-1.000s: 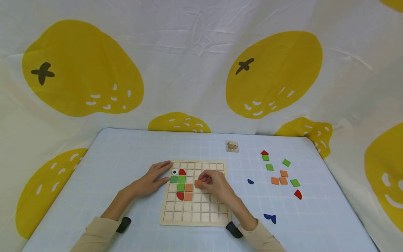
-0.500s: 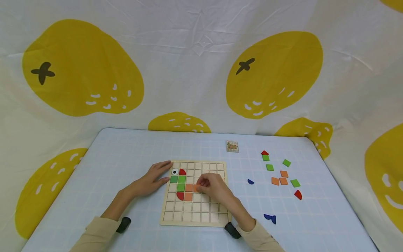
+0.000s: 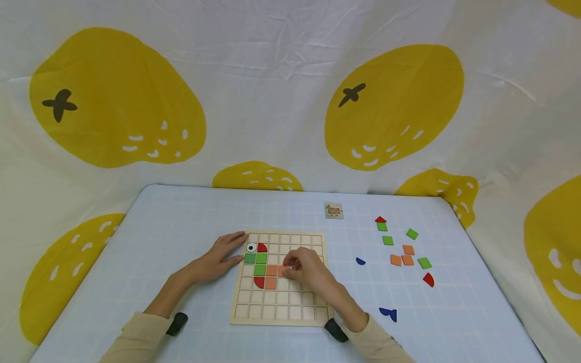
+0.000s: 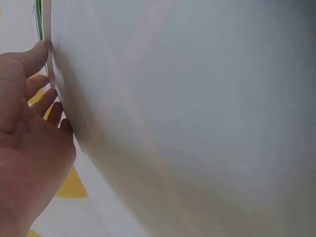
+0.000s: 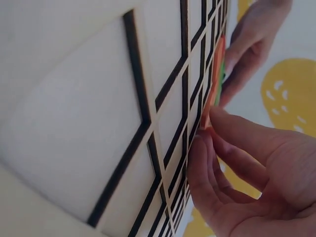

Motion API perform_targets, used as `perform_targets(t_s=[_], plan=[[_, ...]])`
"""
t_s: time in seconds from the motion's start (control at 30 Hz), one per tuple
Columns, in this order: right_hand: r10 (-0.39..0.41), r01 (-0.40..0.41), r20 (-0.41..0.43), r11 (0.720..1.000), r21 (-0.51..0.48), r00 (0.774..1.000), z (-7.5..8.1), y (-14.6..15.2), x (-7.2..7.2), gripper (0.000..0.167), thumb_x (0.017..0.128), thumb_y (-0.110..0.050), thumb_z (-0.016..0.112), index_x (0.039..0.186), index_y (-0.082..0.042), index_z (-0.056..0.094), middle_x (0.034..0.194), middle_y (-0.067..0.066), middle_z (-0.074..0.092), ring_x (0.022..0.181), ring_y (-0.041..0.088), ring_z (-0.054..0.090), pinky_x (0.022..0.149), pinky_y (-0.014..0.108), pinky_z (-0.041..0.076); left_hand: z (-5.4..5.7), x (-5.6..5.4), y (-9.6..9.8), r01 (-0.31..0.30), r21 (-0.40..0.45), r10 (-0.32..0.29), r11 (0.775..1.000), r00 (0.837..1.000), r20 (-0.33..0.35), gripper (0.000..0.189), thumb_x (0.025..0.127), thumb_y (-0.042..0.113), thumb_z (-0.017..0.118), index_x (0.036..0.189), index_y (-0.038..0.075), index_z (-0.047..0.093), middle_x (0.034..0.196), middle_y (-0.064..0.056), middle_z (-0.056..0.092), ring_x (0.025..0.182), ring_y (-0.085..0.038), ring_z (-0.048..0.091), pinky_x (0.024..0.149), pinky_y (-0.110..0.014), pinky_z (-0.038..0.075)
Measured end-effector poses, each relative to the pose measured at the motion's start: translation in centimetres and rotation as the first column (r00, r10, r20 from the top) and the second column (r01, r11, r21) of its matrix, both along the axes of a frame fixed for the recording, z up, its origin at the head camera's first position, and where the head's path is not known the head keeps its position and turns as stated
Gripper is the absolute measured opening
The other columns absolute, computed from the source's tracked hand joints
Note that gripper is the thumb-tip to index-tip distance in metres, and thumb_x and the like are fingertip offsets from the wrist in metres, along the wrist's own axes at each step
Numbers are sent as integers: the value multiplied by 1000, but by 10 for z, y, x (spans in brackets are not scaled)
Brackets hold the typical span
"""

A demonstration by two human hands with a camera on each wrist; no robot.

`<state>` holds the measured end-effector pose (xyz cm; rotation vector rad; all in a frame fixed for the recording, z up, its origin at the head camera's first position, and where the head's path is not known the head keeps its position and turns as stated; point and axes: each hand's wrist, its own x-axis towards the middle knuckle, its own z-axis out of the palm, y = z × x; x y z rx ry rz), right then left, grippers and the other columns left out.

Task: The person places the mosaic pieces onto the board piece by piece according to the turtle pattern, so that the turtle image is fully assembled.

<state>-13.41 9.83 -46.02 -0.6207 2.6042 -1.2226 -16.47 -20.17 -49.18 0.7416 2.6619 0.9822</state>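
Observation:
A wooden grid board (image 3: pixel 281 312) lies on the table. On its upper left are a white eye tile (image 3: pixel 251 247), red quarter-round tiles (image 3: pixel 262 248), green square tiles (image 3: pixel 260 258) and orange square tiles (image 3: pixel 271 270). My right hand (image 3: pixel 309 269) pinches another orange square tile (image 3: pixel 282 271) with thumb and fingers, in the cell to the right of an orange one. Its far part is hidden by the fingertips. My left hand (image 3: pixel 220 259) rests with fingers extended against the board's left edge; in the left wrist view, the thumb and fingertips touch that edge.
Right of the board lie loose tiles: several green squares (image 3: pixel 412 234), orange squares (image 3: pixel 408 249), red pieces (image 3: pixel 428 280) and blue pieces (image 3: pixel 360 261). A small picture card (image 3: pixel 334 210) lies behind the board. A curtain with yellow fruit prints (image 3: pixel 395 106) hangs behind the table.
My right hand has brought the orange tile slightly left and down, up against the orange tile in the same row; over the last half second it barely moves. My left hand stays put.

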Motion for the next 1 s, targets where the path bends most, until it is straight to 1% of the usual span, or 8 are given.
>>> perform_targets(t_s=[0.2, 0.37, 0.47, 0.6, 0.7, 0.8, 1.0], plan=[[16, -16, 13, 1000, 2, 1000, 0, 5, -2, 7, 94, -8, 75, 98, -3, 73, 93, 2, 66, 83, 15, 62, 73, 28, 54, 0, 0, 1, -1, 3, 1, 1000, 1000, 1, 63, 105, 24, 61, 160, 5, 35, 165, -19, 30, 150, -43, 23, 117, -65, 26], [13, -13, -37, 1000, 0, 999, -1, 16, -4, 8, 97, -8, 71, 102, -3, 73, 95, 1, 67, 84, 14, 63, 75, 27, 54, 0, 0, 1, 0, -2, 0, 1000, 1000, 0, 63, 106, 25, 60, 160, 5, 35, 165, -19, 30, 150, -43, 23, 117, -65, 26], [-7, 7, -52, 1000, -4, 999, 0, 25, -6, 9, 97, -7, 71, 104, -2, 72, 95, 1, 67, 85, 13, 62, 75, 27, 54, 0, 0, 1, -2, -3, 2, 1000, 1000, -2, 63, 106, 24, 60, 160, 5, 35, 165, -19, 30, 150, -43, 23, 117, -65, 26], [-52, 52, -49, 999, 5, 997, 2, 37, -8, 10, 97, -6, 70, 106, -2, 72, 96, 0, 67, 88, 13, 63, 78, 28, 55, 0, 0, 1, -7, -3, 7, 1000, 1000, -1, 63, 105, 23, 61, 160, 5, 35, 165, -19, 30, 150, -43, 23, 117, -65, 27], [-90, 92, -68, 996, 18, 994, 3, 48, -10, 8, 97, -6, 71, 105, -3, 72, 97, 0, 67, 89, 13, 63, 80, 29, 56, 0, 0, 1, -7, -1, 7, 1000, 1000, -1, 63, 105, 23, 61, 160, 4, 35, 165, -20, 30, 149, -43, 24, 117, -65, 27], [-136, 139, -97, 990, 22, 986, 2, 59, -11, 9, 96, -5, 72, 104, -3, 72, 97, 0, 67, 90, 14, 63, 82, 32, 56, -1, 0, 1, -5, 7, 5, 1000, 1000, -4, 63, 105, 23, 61, 159, 4, 36, 164, -20, 30, 149, -43, 24, 117, -65, 26], [-226, 233, -112, 970, 63, 968, 4, 82, -16, 12, 94, -7, 74, 106, -4, 73, 97, 0, 68, 91, 15, 61, 86, 36, 56, -1, 0, 0, 0, 10, 0, 1000, 1000, -10, 63, 106, 24, 60, 159, 4, 36, 164, -20, 30, 149, -43, 24, 117, -65, 27]])
